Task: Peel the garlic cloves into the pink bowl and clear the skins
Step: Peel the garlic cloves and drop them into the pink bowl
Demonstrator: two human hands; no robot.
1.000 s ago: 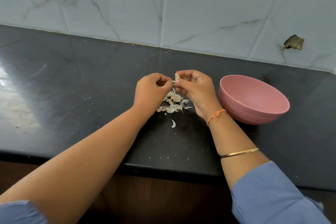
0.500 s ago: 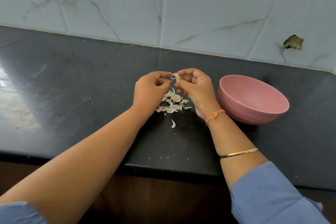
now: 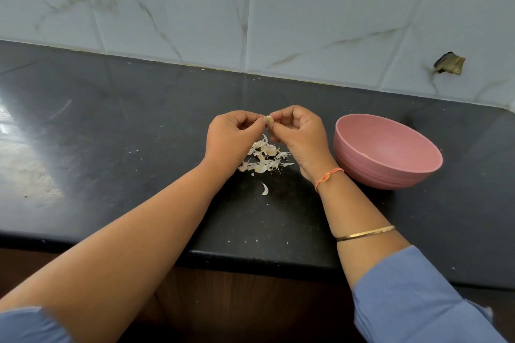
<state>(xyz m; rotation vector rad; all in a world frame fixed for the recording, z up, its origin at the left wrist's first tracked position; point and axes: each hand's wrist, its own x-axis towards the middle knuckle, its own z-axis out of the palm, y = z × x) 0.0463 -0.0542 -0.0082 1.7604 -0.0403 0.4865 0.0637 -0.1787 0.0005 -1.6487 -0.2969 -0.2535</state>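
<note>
Between my two hands sits a small garlic clove (image 3: pixel 269 119), held above the black counter. My left hand (image 3: pixel 232 138) pinches it from the left and my right hand (image 3: pixel 301 133) pinches it from the right, fingertips meeting at the clove. Directly below the hands lies a pile of pale garlic skins (image 3: pixel 264 158), with one loose skin (image 3: pixel 264 189) a little nearer to me. The pink bowl (image 3: pixel 390 172) stands just right of my right hand; its inside is mostly hidden from this angle.
The black counter (image 3: pixel 111 133) runs left and right, with its front edge close to me. A white marble-look tiled wall (image 3: pixel 278 8) rises behind it, with a broken hole (image 3: pixel 448 64) at the right.
The clove has been turned a little between the fingertips, and both hands have stayed above the skin pile. Bowl and skins have not moved.
</note>
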